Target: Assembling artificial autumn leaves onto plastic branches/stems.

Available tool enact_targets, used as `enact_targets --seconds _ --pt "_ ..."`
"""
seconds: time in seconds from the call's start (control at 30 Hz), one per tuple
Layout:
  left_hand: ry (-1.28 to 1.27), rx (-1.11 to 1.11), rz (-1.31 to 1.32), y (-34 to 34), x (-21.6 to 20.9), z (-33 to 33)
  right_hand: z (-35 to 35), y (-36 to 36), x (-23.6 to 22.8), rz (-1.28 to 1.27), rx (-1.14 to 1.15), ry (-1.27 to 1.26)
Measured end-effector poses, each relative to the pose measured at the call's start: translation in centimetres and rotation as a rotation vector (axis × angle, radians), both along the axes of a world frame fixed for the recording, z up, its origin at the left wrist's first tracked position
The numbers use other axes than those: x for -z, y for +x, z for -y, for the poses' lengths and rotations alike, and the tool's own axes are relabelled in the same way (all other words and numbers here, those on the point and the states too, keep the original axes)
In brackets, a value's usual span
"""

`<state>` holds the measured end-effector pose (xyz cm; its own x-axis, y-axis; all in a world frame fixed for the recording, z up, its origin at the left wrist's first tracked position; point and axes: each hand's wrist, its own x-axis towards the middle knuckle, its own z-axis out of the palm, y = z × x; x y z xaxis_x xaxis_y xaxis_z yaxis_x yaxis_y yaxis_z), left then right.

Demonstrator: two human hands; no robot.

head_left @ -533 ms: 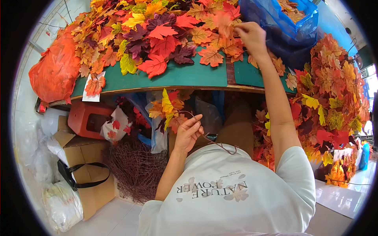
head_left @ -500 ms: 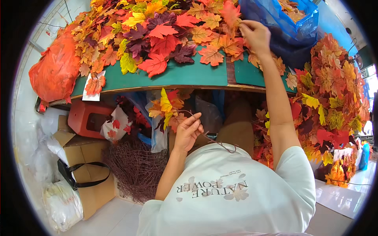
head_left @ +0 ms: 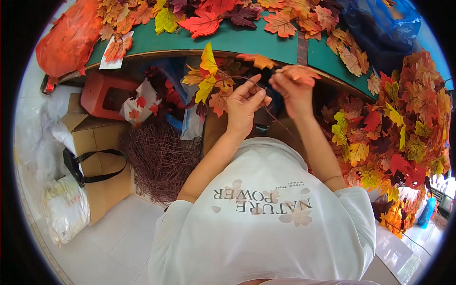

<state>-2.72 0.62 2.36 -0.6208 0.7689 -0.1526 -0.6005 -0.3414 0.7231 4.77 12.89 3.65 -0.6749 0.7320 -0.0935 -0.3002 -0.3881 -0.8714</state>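
My left hand (head_left: 243,107) grips a thin brown branch (head_left: 219,78) that carries yellow and orange artificial maple leaves, just below the edge of the green table (head_left: 247,45). My right hand (head_left: 292,90) is level with it and pinches a single orange leaf (head_left: 299,73) close to the branch's bare stem. The two hands nearly touch. A loose heap of red, orange and purple leaves (head_left: 228,14) lies on the table above them.
A pile of leafy branches (head_left: 394,128) stands at my right. Under the table sit a red plastic stool (head_left: 107,95), a bundle of bare brown twigs (head_left: 161,159), a cardboard box (head_left: 97,166) and white bags (head_left: 66,209). A blue bag (head_left: 384,28) rests on the table.
My right hand came down from the heap on the table with one orange leaf and now meets the left hand. The branch in my left hand sits higher in view.
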Motion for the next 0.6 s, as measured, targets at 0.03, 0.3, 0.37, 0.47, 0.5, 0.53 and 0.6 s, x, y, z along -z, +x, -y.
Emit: enact_targets --seconds 0.03,0.3,0.37,0.47,0.5,0.53,0.6 --pt "-0.001 -0.025 0.003 0.2 0.1 0.0 1.1 0.1 0.6 0.035 0.032 0.002" --pt "-0.014 -0.046 -0.022 0.4 0.7 0.1 3.7 0.2 2.3 -0.057 0.111 -0.161" --pt "-0.022 -0.035 -0.036 0.5 0.7 0.2 3.7 0.2 2.4 -0.066 0.119 -0.171" --pt "-0.037 -0.064 -0.011 0.6 0.6 0.0 3.7 0.2 2.7 -0.06 0.097 -0.124" --pt "-0.031 -0.066 -0.013 0.6 0.7 0.0 3.7 0.1 2.7 -0.065 0.105 -0.131" --pt "-0.026 -0.067 -0.014 0.6 0.7 -0.1 3.7 0.1 2.8 -0.069 0.113 -0.139" --pt "-0.034 -0.073 -0.019 0.5 0.9 -0.2 3.7 0.0 3.0 -0.058 0.116 -0.129"
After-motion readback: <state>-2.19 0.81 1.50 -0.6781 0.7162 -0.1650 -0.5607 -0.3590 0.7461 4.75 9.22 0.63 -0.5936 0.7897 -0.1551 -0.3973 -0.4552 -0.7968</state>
